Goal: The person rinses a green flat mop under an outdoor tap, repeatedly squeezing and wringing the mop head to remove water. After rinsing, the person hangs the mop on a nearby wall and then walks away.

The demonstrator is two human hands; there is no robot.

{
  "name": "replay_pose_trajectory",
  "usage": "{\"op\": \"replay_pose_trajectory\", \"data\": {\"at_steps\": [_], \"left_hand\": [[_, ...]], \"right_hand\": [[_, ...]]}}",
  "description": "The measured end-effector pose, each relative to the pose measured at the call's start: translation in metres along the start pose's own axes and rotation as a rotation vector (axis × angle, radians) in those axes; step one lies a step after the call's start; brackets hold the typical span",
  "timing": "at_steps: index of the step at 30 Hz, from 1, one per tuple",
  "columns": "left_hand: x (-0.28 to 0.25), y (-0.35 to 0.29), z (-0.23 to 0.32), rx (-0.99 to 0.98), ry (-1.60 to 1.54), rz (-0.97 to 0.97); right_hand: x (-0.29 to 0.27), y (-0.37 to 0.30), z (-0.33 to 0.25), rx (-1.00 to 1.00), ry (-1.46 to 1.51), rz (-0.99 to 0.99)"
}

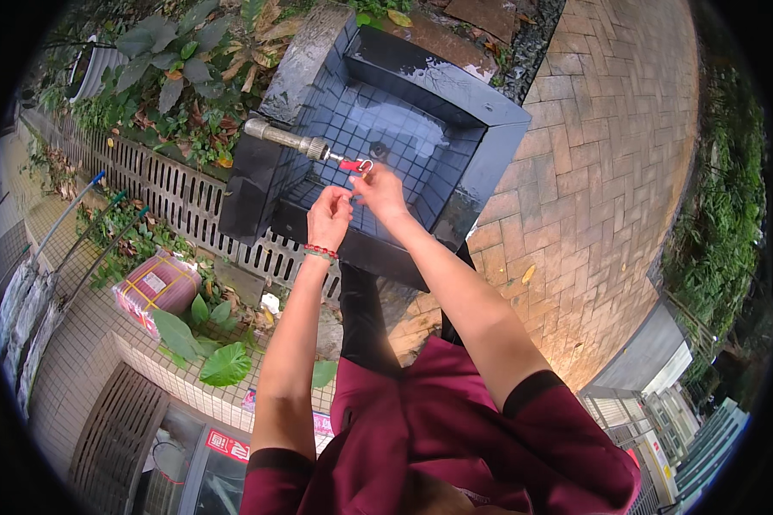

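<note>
A grey metal tap [288, 140] reaches from the left over a dark square basin [498, 167] lined with small tiles. At the tap's outer end sits a small red piece [349, 165], with a metal ring [366, 166] beside it. My right hand [380, 192] is at that ring, its fingertips pinched around the lower edge. Just left of it and slightly lower, my left hand [329, 219] is closed, fingertips pressed together near the right fingers. Whatever lies between the left fingertips is too small to make out. Red and green bead bracelets [321, 251] circle my left wrist.
A drain grate [180, 184] runs along the left of the basin, beside leafy plants [167, 51]. Brick paving [593, 172] stretches right. A pink bundle tied with yellow strap [159, 287] lies on a tiled ledge, and mops [26, 300] lean at far left.
</note>
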State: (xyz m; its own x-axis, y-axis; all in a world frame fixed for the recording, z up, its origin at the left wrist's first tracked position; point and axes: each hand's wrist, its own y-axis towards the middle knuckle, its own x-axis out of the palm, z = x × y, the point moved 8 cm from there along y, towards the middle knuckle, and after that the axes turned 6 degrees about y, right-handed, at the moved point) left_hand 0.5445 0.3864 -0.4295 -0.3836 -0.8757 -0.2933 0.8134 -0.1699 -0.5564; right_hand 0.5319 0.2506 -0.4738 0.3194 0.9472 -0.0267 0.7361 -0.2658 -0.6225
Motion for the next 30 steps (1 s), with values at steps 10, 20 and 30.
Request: {"op": "replay_pose_trajectory", "data": {"at_steps": [10,20,30], "left_hand": [[0.008,0.02,0.044,0.281,0.42,0.076],[0.006,0.036,0.05,0.3,0.567,0.07],[0.02,0.028,0.083,0.61,0.896,0.124]], "right_hand": [[-0.011,-0.015,0.004,-0.141,-0.376,0.043],[-0.008,-0.005,-0.004,-0.136,-0.25,0.133],[-0.009,-0.012,0.001,-0.065,-0.081,-0.077]]}}
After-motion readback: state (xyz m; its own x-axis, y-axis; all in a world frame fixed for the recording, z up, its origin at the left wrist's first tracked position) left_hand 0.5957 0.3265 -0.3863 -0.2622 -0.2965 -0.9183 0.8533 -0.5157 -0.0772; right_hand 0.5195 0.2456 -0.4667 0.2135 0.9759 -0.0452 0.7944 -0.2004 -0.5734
